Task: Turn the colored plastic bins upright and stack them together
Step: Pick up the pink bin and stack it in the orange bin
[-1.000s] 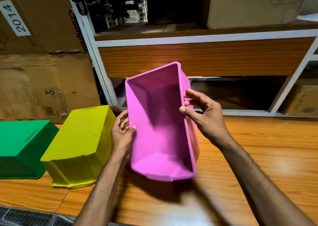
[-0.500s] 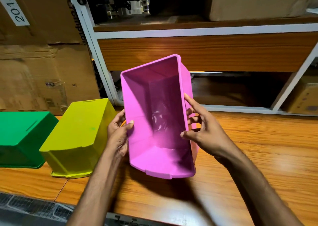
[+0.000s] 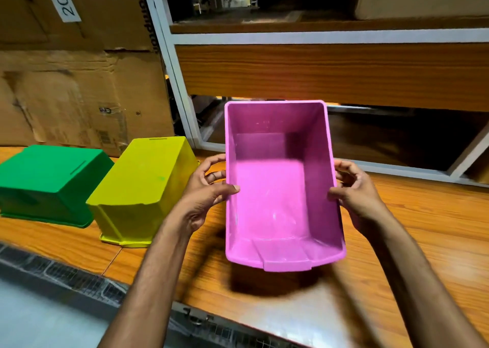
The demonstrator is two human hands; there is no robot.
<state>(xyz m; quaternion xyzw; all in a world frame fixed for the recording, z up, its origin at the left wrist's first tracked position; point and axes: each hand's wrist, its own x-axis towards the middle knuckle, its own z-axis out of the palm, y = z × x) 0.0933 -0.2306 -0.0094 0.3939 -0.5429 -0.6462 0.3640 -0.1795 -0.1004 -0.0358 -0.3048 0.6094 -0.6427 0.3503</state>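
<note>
A pink plastic bin (image 3: 277,188) is upright, its opening facing up, held just above the wooden table (image 3: 423,228). My left hand (image 3: 209,191) grips its left rim, thumb over the edge. On the opposite rim my right hand (image 3: 354,188) grips in the same way. A yellow-green bin (image 3: 143,186) lies upside down on the table to the left of my left hand. Further left, a green bin (image 3: 50,183) also lies upside down, touching or nearly touching the yellow-green one.
A white-framed shelf unit (image 3: 317,72) with wooden boards stands behind the table. Cardboard boxes (image 3: 74,88) are stacked at the back left. The table's front edge, with a metal strip (image 3: 79,281), runs along the bottom left.
The pink bin has been rotated from a tilted, skewed pose to level and upright, and moved right. My right hand shifted from the bin's inner wall to its right rim.
</note>
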